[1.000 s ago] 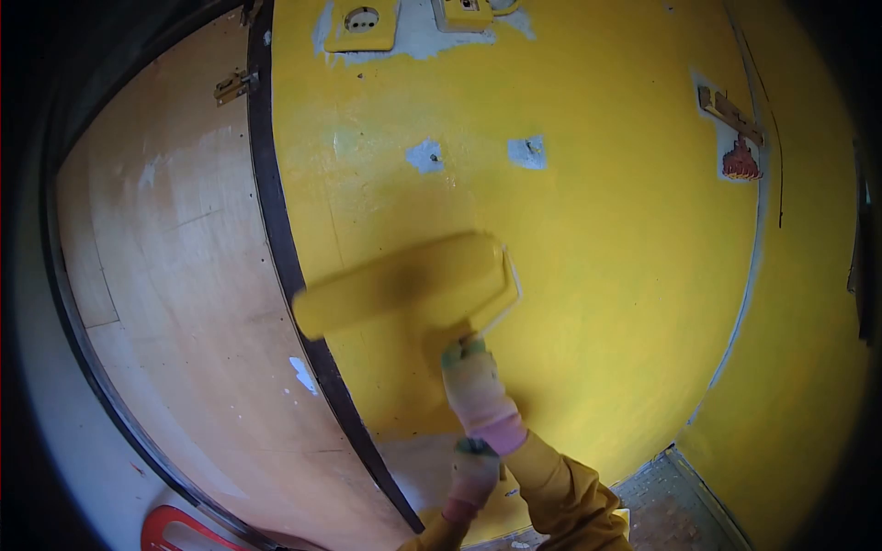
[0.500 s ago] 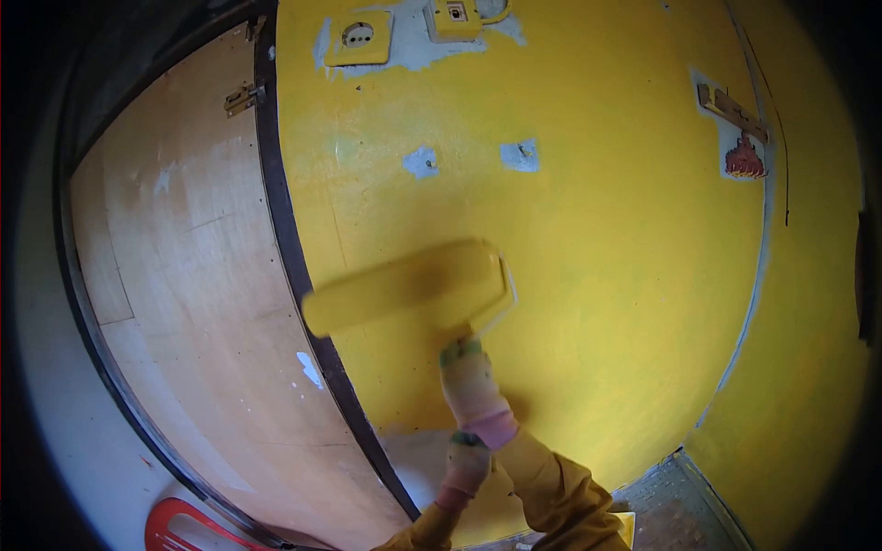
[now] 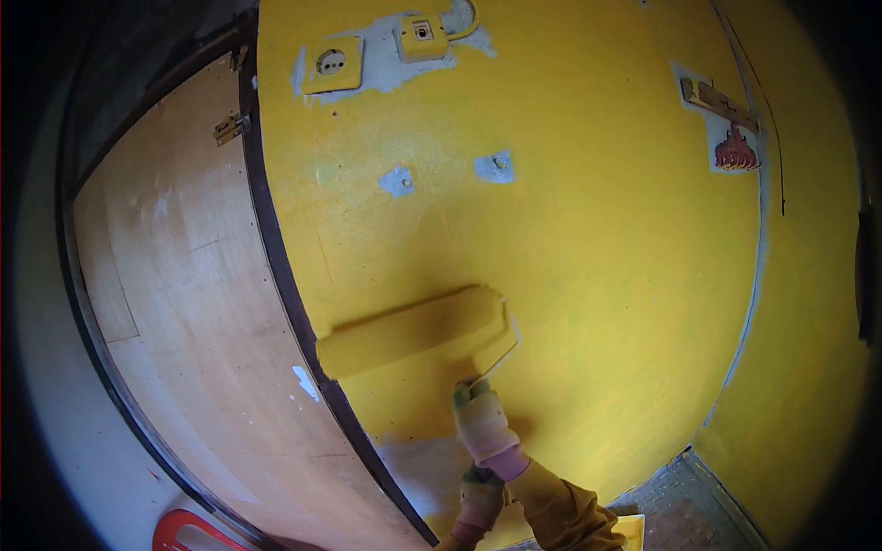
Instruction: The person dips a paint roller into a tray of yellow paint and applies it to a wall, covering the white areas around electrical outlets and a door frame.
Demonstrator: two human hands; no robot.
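Note:
A paint roller [image 3: 413, 332] with a long yellow-coated sleeve lies against the yellow wall [image 3: 588, 303], tilted slightly, its left end beside the dark door frame. From its right end a thin wire frame [image 3: 507, 347] bends down to the handle. My right hand [image 3: 481, 424], in a pale glove with green fingertips and a pink cuff, is closed round the handle just below the wire. Lower down, my left hand [image 3: 481, 505], gloved alike, is closed at the handle's lower part, which is mostly hidden. Beneath the roller, a whitish patch [image 3: 423, 468] shows on the lower wall.
A wooden door [image 3: 193, 303] with a brass latch [image 3: 231, 128] stands left. Above are a socket [image 3: 331, 63] and a switch box [image 3: 423, 35]. A wooden strip [image 3: 721, 103] is fixed upper right. A red chair [image 3: 188, 525] and yellow tray [image 3: 632, 531] are low down.
The roller has moved down the wall and slightly right, with both hands following. The camera view has shifted a little, so the socket and switch box appear lower and further left.

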